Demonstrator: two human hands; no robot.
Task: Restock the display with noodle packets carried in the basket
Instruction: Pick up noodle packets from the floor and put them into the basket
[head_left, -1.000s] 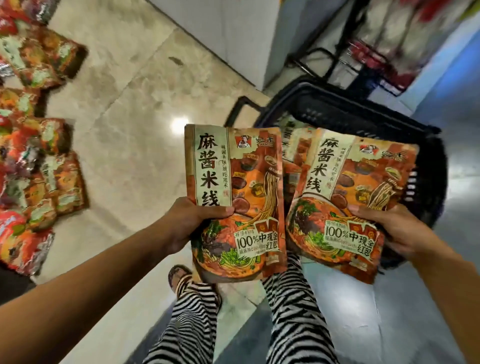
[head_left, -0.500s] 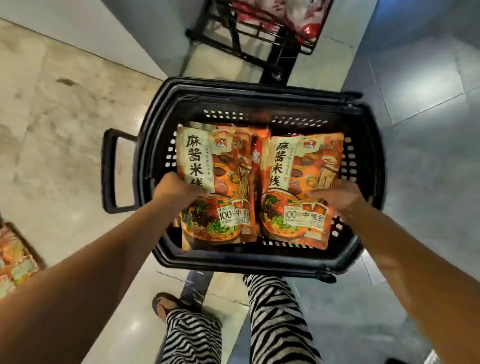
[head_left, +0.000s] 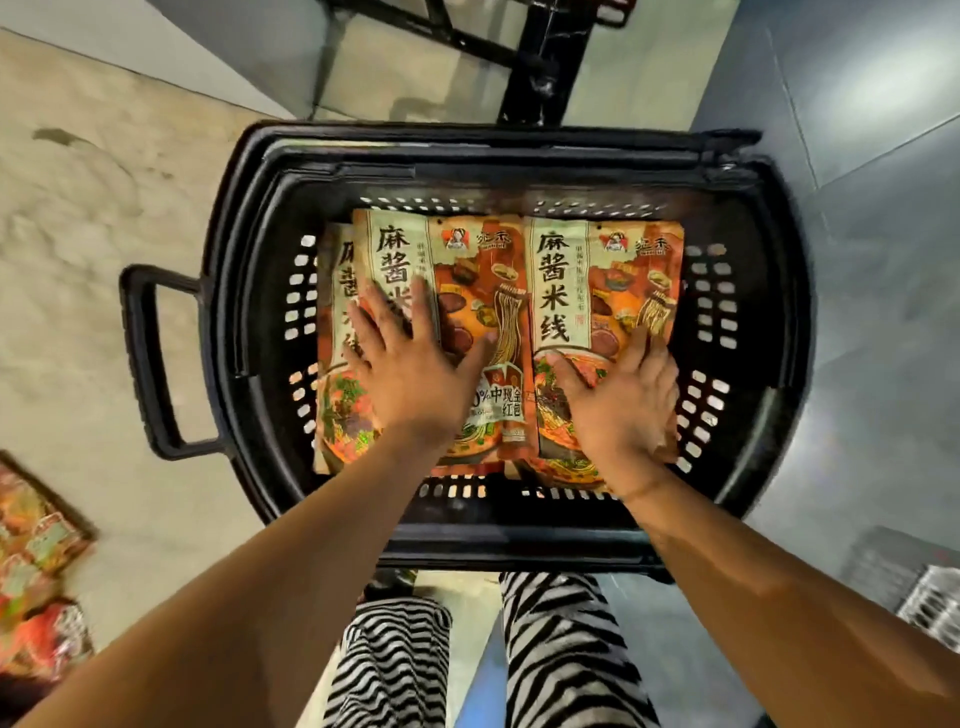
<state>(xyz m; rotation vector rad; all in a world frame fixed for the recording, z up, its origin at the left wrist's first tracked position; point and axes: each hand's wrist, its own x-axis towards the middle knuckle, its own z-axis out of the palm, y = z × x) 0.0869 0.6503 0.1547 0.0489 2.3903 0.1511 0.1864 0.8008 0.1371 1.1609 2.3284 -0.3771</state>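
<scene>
Looking straight down into a black plastic basket (head_left: 519, 150) on the floor, with a side handle (head_left: 145, 358) sticking out. Inside, lying flat and face up: orange noodle packets with large Chinese lettering.

Left hand (head_left: 415, 379), fingers straight and spread, pressed palm-down on the handle-side packet (head_left: 467, 270). Right hand (head_left: 623, 410), likewise flat with thumb out, resting on the far-side packet (head_left: 602, 280), away from the handle. Neither pinching anything; seemingly about to take hold.

Peeking out from under the handle-side packet, nearer the basket wall: a third packet (head_left: 337, 291). Any more beneath, cannot tell.

Probably best for the lift: slide thumbs under the edges nearest the body, pinch one packet per hand, and raise them level to avoid dragging the lower packet along.

Outside the basket, past the handle: blurred colourful packets (head_left: 36, 525), likely the display. Beyond the basket's far rim: a black stand base (head_left: 535, 62).
</scene>
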